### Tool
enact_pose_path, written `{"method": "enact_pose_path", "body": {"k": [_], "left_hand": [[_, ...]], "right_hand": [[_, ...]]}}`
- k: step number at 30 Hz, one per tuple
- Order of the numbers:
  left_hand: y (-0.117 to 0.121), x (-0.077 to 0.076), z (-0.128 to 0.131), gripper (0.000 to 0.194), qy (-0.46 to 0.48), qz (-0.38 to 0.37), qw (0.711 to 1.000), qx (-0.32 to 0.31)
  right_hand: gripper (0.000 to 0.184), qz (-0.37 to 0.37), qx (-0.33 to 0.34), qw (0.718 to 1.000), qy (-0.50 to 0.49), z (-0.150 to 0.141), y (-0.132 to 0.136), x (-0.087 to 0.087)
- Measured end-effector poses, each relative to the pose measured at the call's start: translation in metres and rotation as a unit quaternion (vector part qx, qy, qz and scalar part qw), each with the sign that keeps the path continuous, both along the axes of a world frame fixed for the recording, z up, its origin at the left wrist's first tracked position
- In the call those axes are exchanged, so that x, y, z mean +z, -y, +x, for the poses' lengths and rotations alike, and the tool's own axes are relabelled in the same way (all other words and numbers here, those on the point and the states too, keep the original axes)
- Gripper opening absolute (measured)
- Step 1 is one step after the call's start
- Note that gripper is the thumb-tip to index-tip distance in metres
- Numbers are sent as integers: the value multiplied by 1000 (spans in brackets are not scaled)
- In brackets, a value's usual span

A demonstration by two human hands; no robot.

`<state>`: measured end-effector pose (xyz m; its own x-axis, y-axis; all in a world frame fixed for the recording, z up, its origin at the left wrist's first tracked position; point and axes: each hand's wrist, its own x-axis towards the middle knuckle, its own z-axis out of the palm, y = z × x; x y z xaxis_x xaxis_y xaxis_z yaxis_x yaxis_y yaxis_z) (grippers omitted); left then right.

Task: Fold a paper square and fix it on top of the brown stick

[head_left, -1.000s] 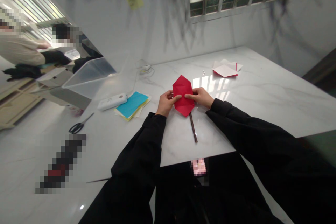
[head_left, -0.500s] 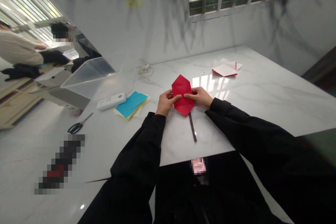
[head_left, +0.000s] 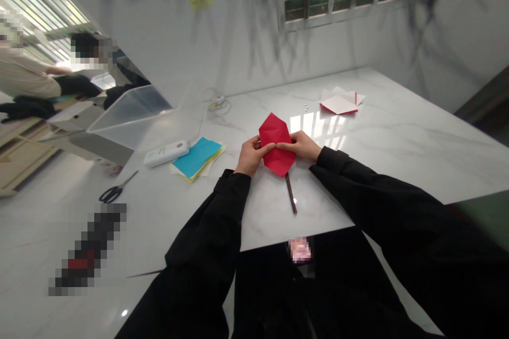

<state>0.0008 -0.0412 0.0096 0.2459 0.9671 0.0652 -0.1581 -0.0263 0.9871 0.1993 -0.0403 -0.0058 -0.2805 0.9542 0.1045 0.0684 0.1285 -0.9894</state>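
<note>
A folded sheet of red paper [head_left: 274, 130], six-sided in outline, is held up between both hands above the table. My left hand [head_left: 250, 155] grips its left edge, thumb lying on the front face and fingers behind. From the right, my right hand [head_left: 303, 145] pinches the opposite edge the same way. The two thumbs nearly meet at the paper's middle. Below the paper a thin dark brown stick [head_left: 291, 195] lies on the white table; its upper end is hidden behind the paper.
Left of my hands are blue and yellow paper sheets [head_left: 199, 154], a white elongated device [head_left: 166, 153] and black-handled scissors [head_left: 115, 190]. More red and white paper [head_left: 339, 103] lies at the back right. A clear plastic bin [head_left: 131, 116] stands far left, near two people.
Both thumbs have shifted slightly and now sit closer together on the red paper. The whole view has drifted a little; other things look unchanged.
</note>
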Motion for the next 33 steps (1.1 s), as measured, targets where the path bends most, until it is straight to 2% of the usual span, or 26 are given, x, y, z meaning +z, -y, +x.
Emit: {"method": "enact_pose_path", "body": {"k": [7,9,12,14,16,18,19,22,24,30,32,33], "left_hand": [[-2,1,0,72,-14,28,999,-12],[-5,3,-3,71,-36,39,999,3],[-8,6,-8,57,-88,94,992,10],[-6,8,-10,57,-153,173,973,-4],[-1,9,-10,66,-220,257,941,-21],[4,9,-7,68,-257,309,915,-32],[6,9,-5,63,-261,320,910,-31],[9,9,0,36,-244,316,917,1],[9,8,3,26,-220,300,928,30],[10,5,10,26,-157,243,953,85],[11,4,11,35,-131,216,964,79],[11,4,12,46,-117,202,969,78]], "right_hand": [[47,-16,-24,998,-50,-4,2,2],[47,-25,-58,995,-71,-3,-1,1],[48,-33,-129,984,-117,3,-8,-1],[47,-39,-165,975,-141,8,-12,-2],[46,-46,-184,969,-156,11,-15,-2],[45,-49,-185,968,-160,12,-14,-1],[45,-50,-180,970,-158,11,-13,-1],[42,-42,-165,976,-137,5,-8,-1],[40,-32,-160,979,-121,2,-6,-2],[40,-26,-142,984,-105,-1,-5,-3],[43,-21,-129,986,-107,-2,-5,-4],[44,-18,-122,986,-110,-2,-4,-5]]}}
